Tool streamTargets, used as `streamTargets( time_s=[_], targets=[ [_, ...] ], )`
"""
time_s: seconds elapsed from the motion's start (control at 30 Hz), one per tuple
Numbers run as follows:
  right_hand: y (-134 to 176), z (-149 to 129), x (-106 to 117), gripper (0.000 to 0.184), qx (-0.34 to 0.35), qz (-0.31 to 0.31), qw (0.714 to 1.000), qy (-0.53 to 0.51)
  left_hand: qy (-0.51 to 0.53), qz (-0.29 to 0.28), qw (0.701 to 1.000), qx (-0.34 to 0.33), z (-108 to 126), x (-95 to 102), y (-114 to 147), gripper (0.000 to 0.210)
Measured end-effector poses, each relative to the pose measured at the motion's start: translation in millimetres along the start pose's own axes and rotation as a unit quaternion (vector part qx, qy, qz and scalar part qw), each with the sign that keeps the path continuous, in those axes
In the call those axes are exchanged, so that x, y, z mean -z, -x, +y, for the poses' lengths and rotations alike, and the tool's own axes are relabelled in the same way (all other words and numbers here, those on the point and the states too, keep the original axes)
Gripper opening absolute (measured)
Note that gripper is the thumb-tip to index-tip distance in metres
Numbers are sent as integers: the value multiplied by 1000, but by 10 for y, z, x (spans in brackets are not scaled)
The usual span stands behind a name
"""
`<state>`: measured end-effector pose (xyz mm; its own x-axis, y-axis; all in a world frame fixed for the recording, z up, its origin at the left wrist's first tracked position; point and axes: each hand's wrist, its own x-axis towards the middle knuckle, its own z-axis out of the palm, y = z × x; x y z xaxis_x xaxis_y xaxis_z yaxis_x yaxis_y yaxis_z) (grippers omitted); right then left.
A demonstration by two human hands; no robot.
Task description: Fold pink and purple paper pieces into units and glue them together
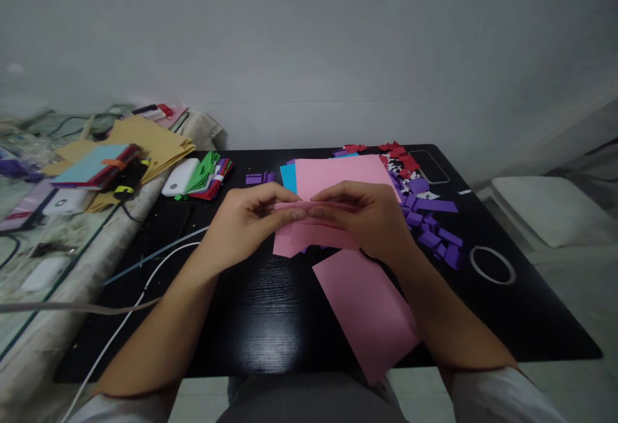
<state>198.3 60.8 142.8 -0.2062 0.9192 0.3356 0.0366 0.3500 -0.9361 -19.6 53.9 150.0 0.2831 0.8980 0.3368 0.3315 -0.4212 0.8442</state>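
Observation:
A pink sheet of paper (318, 235) is pinched along its upper edge between my two hands, with a fold showing along that edge. My left hand (255, 217) grips it with thumb in front and fingers behind. My right hand (364, 214) pinches it the same way, the thumbs almost meeting in the middle. Behind the hands lies a larger pink sheet (340, 172) on top of a blue sheet (288, 178). Another loose pink piece (367, 307) lies below my right hand, its corner reaching past the table's front edge.
Purple paper pieces (439, 239) and red scraps (398, 156) lie at the right, near a white ring (492, 265). Bundled coloured papers (210, 175) sit at the left beside a white device (181, 177). A white cable (145, 288) crosses the black table (261, 320).

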Motion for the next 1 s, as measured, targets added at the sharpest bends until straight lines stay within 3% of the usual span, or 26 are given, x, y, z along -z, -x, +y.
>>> streamTargets(
  time_s=[0.2,0.5,0.7,0.87,1.0],
  targets=[
    [-10,17,43,19,10,-8,1000,4,52,-6,998,32,71,-1,-21,14],
    [-54,49,16,14,16,27,999,8,32,-20,999,37,4,59,-74,43],
    [-34,36,6,21,5,21,1000,1,70,43,995,52,40,33,-61,22],
    [-17,27,-9,18,3,35,999,-17,136,68,987,48,36,14,-47,22],
    [-24,45,-15,21,2,62,998,-30,185,29,980,66,36,-3,-29,42]
  ],
)
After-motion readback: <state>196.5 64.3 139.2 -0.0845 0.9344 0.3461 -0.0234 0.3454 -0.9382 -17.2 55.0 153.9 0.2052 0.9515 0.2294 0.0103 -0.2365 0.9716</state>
